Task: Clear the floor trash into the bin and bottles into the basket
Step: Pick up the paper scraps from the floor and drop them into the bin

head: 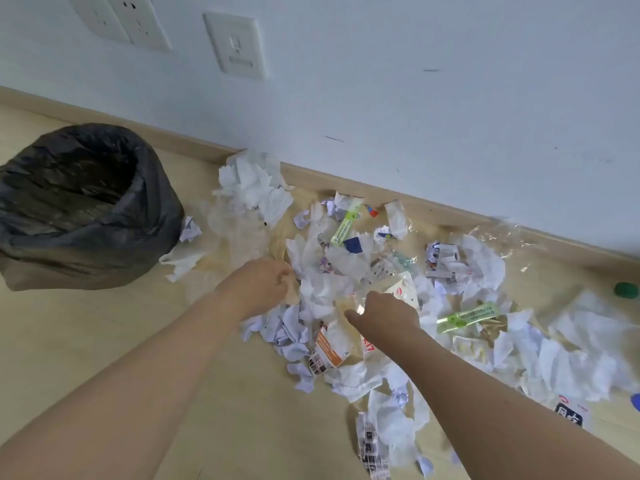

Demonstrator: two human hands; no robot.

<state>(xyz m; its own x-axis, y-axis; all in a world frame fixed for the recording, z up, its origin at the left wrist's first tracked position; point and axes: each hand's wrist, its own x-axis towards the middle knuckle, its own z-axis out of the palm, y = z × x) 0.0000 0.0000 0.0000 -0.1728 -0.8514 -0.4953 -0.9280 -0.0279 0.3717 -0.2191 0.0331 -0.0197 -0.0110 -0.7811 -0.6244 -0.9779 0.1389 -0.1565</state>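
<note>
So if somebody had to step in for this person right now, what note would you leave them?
Left hand: fingers curled into the crumpled white paper and wrapper pile; its grip on a piece looks likely, but what it holds is unclear.
Right hand: knuckles up on the same pile, fingers hidden.
Bin lined with a black plastic bag: stands left by the wall; contents not visible.
Green bottle cap: far right on the floor.
No basket or whole bottle in view.
Done: little, judging by the litter.
Left: nearly all the litter, from wall to near side.
</note>
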